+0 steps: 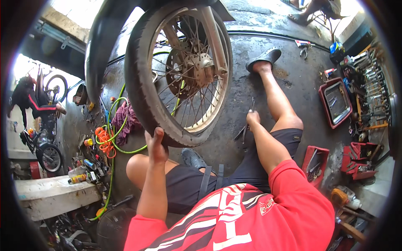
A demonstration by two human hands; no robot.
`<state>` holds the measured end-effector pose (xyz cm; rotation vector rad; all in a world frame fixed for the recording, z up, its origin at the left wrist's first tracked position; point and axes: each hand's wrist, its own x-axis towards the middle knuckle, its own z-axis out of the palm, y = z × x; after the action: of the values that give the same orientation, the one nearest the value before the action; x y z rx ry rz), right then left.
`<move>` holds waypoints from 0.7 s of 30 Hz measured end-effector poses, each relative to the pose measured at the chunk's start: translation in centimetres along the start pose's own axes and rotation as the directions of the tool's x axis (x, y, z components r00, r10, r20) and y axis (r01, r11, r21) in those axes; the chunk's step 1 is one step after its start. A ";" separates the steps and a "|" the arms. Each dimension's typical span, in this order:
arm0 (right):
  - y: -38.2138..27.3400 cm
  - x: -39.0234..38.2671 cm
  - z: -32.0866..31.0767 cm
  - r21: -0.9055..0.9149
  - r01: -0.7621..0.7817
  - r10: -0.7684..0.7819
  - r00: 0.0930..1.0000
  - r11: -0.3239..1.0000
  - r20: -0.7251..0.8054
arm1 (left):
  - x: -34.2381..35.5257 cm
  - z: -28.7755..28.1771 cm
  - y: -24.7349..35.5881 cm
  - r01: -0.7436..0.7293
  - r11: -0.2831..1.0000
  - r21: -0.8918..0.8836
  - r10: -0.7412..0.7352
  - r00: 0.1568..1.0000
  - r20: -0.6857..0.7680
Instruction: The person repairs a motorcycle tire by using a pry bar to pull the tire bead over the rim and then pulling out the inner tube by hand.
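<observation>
The wheel [135, 79], the largest thing here, stands ahead of the left hand, its tyre touching that hand at the lower edge. It sits upright in a fork [214, 39], whose leg meets the hub ahead of both hands; the fork probably bears most of the weight. A green hose [112, 180] loops across the floor left of the left hand, running on behind the wheel. Well to the right of the right hand lies a red-rimmed tray [326, 108] with small metal pieces inside, perhaps kept there against straying. A crumpled purple cloth [130, 121] lies just left of the tyre, beyond the left hand. The left hand [156, 146] bears against the tyre, thumb raised, apparently to steady it; its fingers are partly hidden, so how far they close cannot be told. The right hand [253, 118] is closed around a slim metal tool [252, 103], clear of the wheel and near the right thigh. The tool points forward, seemingly for readiness; its exact kind cannot be told.
</observation>
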<state>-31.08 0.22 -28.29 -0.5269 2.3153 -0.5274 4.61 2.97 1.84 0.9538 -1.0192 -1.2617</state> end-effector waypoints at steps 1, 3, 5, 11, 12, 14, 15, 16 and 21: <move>-1.8 -2.7 -0.5 -0.038 0.105 -0.104 0.995 0.994 0.009 | -0.2 -0.7 1.2 0.015 0.999 0.032 -0.014 1.000 -0.015; -4.7 -6.0 -4.0 -0.035 0.205 -0.200 0.973 0.978 0.113 | 0.4 -0.3 2.3 0.120 0.992 0.029 -0.119 0.993 -0.026; -5.6 -7.5 -5.3 0.099 0.340 -0.353 0.915 0.935 0.194 | 1.2 2.3 3.9 0.137 0.990 0.022 -0.137 0.991 0.001; -6.6 -20.6 -12.1 0.399 0.581 -0.704 0.557 0.709 0.441 | -3.6 3.7 0.7 0.171 0.960 0.223 -0.194 0.977 0.083; -6.5 -22.1 -12.6 0.412 0.573 -0.705 0.555 0.708 0.441 | -4.4 3.5 -0.4 0.209 0.930 0.301 -0.245 0.966 0.086; -5.6 -24.5 -13.2 0.434 0.695 -0.818 0.453 0.574 0.356 | -5.6 3.5 -2.5 0.019 0.864 0.504 -0.001 0.999 -0.037; -4.7 -24.9 -12.9 0.439 0.685 -0.812 0.457 0.582 0.364 | -5.9 3.4 -2.7 0.030 0.859 0.512 -0.011 0.999 -0.041; -4.0 -24.9 -12.4 0.428 0.757 -0.868 0.396 0.493 0.300 | -5.6 3.7 -2.9 0.018 0.871 0.490 0.011 0.998 -0.056; -2.5 -25.4 -11.7 0.269 0.886 -0.904 0.287 0.376 0.318 | -6.1 3.6 -4.2 -0.134 0.908 0.397 0.145 0.989 0.001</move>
<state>-21.55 13.51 -5.46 -1.7985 1.3539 -0.8560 -0.20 8.68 -1.56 1.1790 -1.3280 -0.9347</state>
